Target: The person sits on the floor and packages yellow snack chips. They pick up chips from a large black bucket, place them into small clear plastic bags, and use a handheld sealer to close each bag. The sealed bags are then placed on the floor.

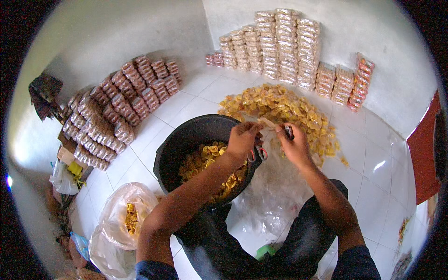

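Observation:
Over the right rim of a black tub (168, 140), my left hand (243, 138) pinches one end of a small clear plastic bag (266, 123). My right hand (294, 141) grips the bag's other side and also has a small dark object (288, 132) in it, too small to name. Yellow chips or crackers (210, 150) lie in the tub. Red-handled scissors (259, 154) hang at the tub's rim below my left hand. Loose clear plastic bags (269, 199) lie on the floor between my legs. Beyond my hands spreads a heap of small filled bags of yellow snacks (280, 101).
Packaged snacks stand in brown stacks (122, 98) along the left wall and pale stacks (287, 45) along the back wall. A large clear bag (119, 210) holding yellow pieces sits left of the tub. A red panel (423, 150) is at the far right.

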`<state>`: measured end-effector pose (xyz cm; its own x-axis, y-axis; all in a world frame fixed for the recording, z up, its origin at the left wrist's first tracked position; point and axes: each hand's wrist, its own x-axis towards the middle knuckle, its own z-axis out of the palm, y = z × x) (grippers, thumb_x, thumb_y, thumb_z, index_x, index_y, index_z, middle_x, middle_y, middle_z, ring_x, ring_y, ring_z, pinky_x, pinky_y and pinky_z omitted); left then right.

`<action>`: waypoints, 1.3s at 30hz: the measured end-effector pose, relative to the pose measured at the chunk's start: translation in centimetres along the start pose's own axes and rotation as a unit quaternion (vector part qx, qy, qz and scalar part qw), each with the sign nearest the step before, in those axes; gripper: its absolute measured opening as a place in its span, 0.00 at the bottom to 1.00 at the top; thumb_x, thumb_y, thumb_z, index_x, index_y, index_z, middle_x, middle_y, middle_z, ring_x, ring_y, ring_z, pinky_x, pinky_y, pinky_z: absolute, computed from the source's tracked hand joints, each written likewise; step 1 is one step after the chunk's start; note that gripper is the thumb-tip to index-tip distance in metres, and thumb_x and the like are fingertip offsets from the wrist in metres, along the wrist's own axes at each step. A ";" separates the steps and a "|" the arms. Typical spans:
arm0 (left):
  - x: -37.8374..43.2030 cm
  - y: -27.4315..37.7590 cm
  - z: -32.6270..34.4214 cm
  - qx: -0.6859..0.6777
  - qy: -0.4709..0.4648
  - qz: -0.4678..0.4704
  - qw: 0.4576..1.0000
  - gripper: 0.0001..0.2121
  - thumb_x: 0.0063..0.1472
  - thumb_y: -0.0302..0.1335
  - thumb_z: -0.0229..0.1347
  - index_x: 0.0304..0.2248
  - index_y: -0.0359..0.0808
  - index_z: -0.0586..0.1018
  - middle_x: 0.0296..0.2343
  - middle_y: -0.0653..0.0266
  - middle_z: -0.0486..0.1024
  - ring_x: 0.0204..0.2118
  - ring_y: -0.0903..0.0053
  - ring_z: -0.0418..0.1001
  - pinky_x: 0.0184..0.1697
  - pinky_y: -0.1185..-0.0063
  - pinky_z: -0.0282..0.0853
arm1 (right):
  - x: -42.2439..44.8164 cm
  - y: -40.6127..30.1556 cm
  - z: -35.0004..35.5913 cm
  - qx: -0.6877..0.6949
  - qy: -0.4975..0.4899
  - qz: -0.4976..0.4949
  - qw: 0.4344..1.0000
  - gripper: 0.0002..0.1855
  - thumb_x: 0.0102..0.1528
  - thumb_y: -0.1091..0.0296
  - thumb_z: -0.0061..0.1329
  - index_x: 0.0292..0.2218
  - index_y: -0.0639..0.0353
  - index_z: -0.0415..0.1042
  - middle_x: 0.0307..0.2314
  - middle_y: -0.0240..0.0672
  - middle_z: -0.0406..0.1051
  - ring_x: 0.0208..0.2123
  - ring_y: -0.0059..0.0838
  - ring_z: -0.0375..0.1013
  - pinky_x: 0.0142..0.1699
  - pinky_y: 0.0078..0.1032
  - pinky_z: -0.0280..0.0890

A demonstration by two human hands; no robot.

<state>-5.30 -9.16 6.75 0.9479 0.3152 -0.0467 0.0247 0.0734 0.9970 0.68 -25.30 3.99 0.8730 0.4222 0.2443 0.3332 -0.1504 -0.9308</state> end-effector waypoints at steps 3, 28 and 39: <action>1.8 -0.1 -0.4 -0.004 0.004 0.029 1.000 0.10 0.59 0.31 0.51 0.32 0.31 0.75 0.26 0.65 0.73 0.28 0.80 0.71 0.30 0.81 0.69 | 2.8 6.2 -2.8 0.371 -0.139 0.272 0.877 0.08 0.53 0.63 0.45 0.32 0.57 0.68 0.24 0.31 0.70 0.21 0.24 0.67 0.23 0.26 0.63; 0.6 0.0 -2.5 0.160 -0.207 0.022 0.965 0.12 0.55 0.27 0.52 0.36 0.25 0.73 0.29 0.58 0.75 0.31 0.75 0.74 0.35 0.78 0.71 | -1.7 0.1 -0.8 -0.195 -0.110 -0.184 0.957 0.14 0.55 0.60 0.44 0.29 0.64 0.61 0.17 0.48 0.64 0.19 0.47 0.68 0.24 0.37 0.60; -0.6 1.0 -1.4 -0.011 -0.183 -0.052 0.982 0.11 0.58 0.28 0.50 0.37 0.29 0.71 0.32 0.60 0.72 0.35 0.73 0.72 0.37 0.76 0.71 | -2.0 -1.1 -1.4 -0.216 -0.099 -0.192 0.952 0.10 0.54 0.66 0.43 0.30 0.65 0.61 0.16 0.49 0.64 0.19 0.49 0.66 0.24 0.38 0.59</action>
<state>-6.32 -7.99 7.66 0.9912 -0.0565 -0.1195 0.1251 0.1094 0.9861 -0.91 -27.19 4.93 0.5871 0.6742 0.4481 0.7669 -0.2860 -0.5745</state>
